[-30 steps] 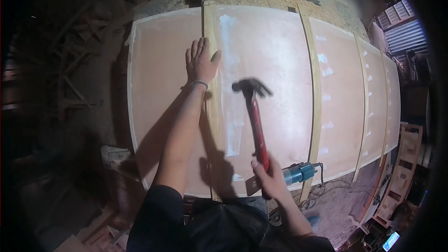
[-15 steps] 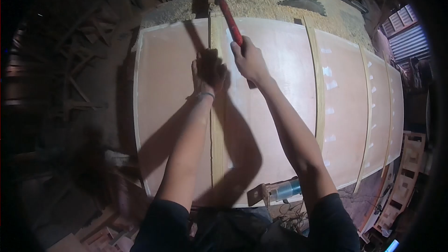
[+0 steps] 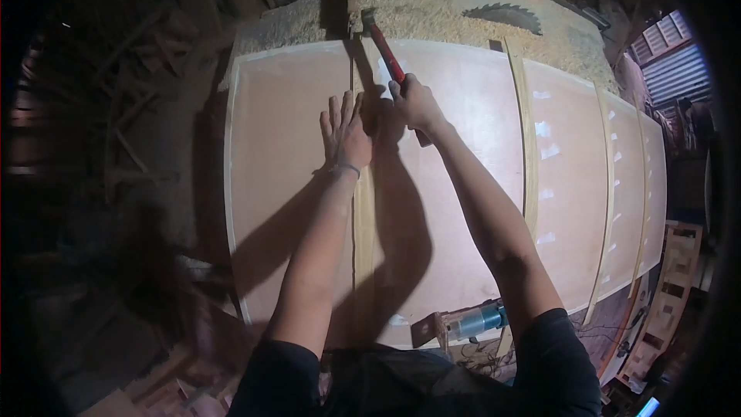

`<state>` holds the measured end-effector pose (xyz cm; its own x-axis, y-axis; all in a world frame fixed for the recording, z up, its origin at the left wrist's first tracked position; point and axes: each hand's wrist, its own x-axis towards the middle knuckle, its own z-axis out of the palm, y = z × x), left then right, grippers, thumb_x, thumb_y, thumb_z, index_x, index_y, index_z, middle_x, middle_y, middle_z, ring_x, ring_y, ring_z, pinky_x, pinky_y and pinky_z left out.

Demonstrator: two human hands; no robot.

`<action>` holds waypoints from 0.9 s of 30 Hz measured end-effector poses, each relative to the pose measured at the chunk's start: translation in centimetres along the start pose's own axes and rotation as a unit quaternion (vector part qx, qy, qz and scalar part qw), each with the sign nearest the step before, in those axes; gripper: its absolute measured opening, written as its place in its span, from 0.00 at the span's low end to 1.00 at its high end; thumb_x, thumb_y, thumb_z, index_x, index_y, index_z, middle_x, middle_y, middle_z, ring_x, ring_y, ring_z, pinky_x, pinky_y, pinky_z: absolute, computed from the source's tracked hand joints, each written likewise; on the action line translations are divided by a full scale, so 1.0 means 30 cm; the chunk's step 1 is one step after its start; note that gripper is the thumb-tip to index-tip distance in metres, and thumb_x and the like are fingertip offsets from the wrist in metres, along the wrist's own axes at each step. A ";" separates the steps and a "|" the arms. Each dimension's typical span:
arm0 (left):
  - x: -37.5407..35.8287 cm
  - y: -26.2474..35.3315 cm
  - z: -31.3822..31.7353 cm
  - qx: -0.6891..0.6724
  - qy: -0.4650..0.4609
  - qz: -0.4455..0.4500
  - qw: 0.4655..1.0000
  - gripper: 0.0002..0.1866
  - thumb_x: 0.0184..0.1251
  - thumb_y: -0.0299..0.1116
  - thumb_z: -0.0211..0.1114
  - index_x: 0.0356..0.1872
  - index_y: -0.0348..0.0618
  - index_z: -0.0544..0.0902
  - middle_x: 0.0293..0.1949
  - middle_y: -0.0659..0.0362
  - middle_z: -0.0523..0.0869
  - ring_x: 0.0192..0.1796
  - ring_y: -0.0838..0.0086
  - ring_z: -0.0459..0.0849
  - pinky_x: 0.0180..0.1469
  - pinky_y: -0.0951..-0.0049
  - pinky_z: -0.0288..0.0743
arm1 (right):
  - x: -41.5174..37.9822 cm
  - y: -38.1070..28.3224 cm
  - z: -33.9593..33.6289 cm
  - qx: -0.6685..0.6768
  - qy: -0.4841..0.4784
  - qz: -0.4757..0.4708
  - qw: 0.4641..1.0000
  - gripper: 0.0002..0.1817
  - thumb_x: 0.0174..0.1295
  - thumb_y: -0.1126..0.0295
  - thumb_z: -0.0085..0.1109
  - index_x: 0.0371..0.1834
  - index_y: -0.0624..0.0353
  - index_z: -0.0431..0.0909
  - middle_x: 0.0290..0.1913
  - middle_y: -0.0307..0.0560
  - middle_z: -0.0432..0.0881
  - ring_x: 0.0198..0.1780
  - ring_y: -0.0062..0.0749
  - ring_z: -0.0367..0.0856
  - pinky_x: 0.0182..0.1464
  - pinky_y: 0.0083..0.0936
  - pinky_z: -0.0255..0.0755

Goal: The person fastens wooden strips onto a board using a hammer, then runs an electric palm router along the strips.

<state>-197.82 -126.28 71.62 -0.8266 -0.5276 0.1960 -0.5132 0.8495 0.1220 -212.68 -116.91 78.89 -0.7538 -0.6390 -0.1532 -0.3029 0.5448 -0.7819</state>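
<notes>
Hammer (image 3: 386,52), red-handled: slants over the far end of a wooden strip (image 3: 363,232) laid on the pale panel (image 3: 463,154) — contact between head and strip impossible to tell. Appears stiff, sturdy and head-heavy, likely smooth along the shaft; calls for a hold low on the handle, clear of the head. Right grip (image 3: 419,104): fingers closed round the handle, with the butt showing below. Left grip (image 3: 351,139): clasping nothing, fingers straight and slightly apart, set palm-down across the wooden strip and adjoining panel. Near the panel's lower edge — a blue power tool (image 3: 477,321).
</notes>
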 end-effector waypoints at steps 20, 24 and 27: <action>0.001 -0.032 0.072 0.029 0.095 0.036 0.994 0.32 0.71 0.51 0.59 0.73 0.49 0.70 0.71 0.48 0.72 0.78 0.50 0.63 0.76 0.43 0.50 | -0.073 -0.039 -0.012 -0.045 0.062 -0.052 0.996 0.25 0.75 0.51 0.51 0.48 0.69 0.75 0.35 0.72 0.85 0.40 0.71 0.85 0.45 0.56 0.78; 0.021 0.011 -0.029 -0.099 0.012 -0.014 0.995 0.33 0.73 0.52 0.58 0.75 0.50 0.68 0.75 0.50 0.69 0.81 0.51 0.56 0.77 0.44 0.48 | -0.080 -0.086 -0.042 0.006 0.035 0.001 0.999 0.26 0.75 0.50 0.50 0.48 0.69 0.76 0.35 0.76 0.84 0.44 0.73 0.84 0.48 0.58 0.76; -0.007 -0.001 -0.012 -0.086 0.031 0.001 0.996 0.34 0.72 0.49 0.59 0.77 0.51 0.67 0.76 0.52 0.68 0.81 0.54 0.55 0.78 0.47 0.49 | -0.128 -0.081 -0.015 -0.017 0.072 -0.027 0.997 0.27 0.75 0.48 0.49 0.48 0.69 0.76 0.36 0.76 0.84 0.43 0.72 0.84 0.49 0.58 0.76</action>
<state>-197.53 -126.19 71.94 -0.8092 -0.5293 0.2548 -0.4598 0.8407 0.2860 -209.32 -115.53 81.64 -0.8112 -0.5845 -0.0204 -0.3633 0.5309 -0.7656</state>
